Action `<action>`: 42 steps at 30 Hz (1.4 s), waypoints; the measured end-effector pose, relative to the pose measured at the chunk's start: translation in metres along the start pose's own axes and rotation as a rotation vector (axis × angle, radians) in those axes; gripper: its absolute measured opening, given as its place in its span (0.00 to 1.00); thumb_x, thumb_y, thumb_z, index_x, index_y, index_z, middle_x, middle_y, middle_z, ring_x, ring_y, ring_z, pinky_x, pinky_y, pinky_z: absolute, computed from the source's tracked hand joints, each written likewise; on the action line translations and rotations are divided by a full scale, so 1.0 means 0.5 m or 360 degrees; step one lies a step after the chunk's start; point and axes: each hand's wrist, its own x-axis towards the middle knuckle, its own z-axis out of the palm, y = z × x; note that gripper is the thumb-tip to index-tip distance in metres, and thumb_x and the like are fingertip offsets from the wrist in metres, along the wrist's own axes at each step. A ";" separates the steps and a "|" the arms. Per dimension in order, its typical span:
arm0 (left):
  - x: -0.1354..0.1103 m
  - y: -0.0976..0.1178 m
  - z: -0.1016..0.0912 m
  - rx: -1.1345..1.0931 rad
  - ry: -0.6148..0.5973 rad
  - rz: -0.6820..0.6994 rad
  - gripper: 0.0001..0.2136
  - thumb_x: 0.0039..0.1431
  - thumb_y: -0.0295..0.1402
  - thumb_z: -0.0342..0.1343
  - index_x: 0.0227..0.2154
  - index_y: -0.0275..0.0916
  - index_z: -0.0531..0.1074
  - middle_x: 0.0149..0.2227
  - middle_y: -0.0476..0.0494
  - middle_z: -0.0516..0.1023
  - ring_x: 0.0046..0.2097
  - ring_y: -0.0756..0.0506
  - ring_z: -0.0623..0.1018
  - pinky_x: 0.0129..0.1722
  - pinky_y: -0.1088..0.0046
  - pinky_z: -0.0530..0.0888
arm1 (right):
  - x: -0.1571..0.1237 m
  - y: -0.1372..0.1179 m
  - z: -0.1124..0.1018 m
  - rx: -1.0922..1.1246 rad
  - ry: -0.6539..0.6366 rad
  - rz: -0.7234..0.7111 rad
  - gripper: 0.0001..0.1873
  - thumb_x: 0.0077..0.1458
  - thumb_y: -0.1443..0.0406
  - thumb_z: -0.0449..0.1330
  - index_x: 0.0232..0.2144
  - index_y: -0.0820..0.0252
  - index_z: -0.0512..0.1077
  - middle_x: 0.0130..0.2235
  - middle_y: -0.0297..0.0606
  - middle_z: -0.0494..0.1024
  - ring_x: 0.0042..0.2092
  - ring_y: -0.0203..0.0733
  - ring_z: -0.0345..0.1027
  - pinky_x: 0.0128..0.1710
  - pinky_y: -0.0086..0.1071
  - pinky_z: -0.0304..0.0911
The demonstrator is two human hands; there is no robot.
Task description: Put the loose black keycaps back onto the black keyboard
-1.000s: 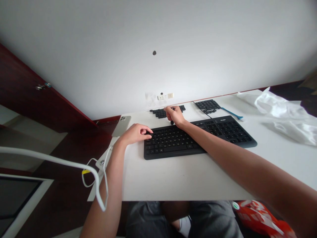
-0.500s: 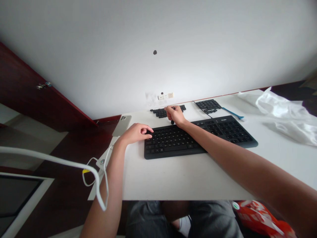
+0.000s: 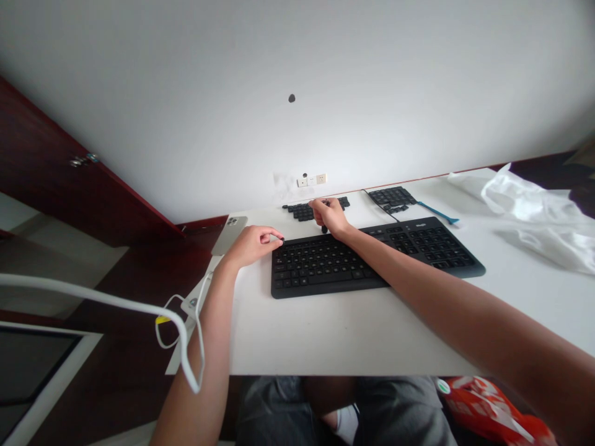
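Pinching a small black piece [image 3: 282, 240], my left hand [image 3: 255, 245] is nearer the left end of the keyboard [image 3: 331, 277], which stretches lengthwise to that hand's right. My right hand [image 3: 329, 217] curls around a dark object [image 3: 324, 230] near the back edge.

Black keyboard [image 3: 332, 267], flat, dark piece [image 3: 282, 240] near corner

Indoor room, home or office undetermined. White desk [image 3: 325, 337], keyboard [image 3: 325, 279], wall sockets [image 3: 312, 181] and dark red door [image 3: 56, 164] observed.
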 end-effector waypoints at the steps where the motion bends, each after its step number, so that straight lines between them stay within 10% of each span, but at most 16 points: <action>1: -0.001 0.001 -0.001 0.0011 0.0023 -0.0006 0.15 0.59 0.44 0.60 0.41 0.41 0.83 0.22 0.55 0.51 0.26 0.51 0.54 0.28 0.73 0.52 | 0.000 0.000 0.000 -0.0011 -0.0001 -0.0009 0.22 0.52 0.60 0.60 0.16 0.54 0.52 0.17 0.27 0.54 0.20 0.29 0.44 0.20 0.30 0.41; 16: 0.001 -0.004 0.011 -0.0047 -0.0388 0.0022 0.18 0.53 0.49 0.65 0.39 0.40 0.84 0.21 0.55 0.54 0.26 0.52 0.54 0.29 0.72 0.51 | 0.000 0.002 -0.002 -0.0082 0.0005 -0.0048 0.22 0.53 0.60 0.59 0.16 0.54 0.51 0.16 0.27 0.55 0.19 0.29 0.45 0.20 0.30 0.42; 42: -0.006 0.022 0.008 0.0119 -0.0364 0.0018 0.13 0.52 0.44 0.64 0.35 0.42 0.85 0.20 0.54 0.57 0.24 0.51 0.56 0.27 0.71 0.52 | -0.003 -0.001 -0.001 -0.0154 -0.0011 -0.0075 0.22 0.54 0.59 0.58 0.15 0.54 0.52 0.15 0.28 0.56 0.20 0.30 0.46 0.20 0.30 0.44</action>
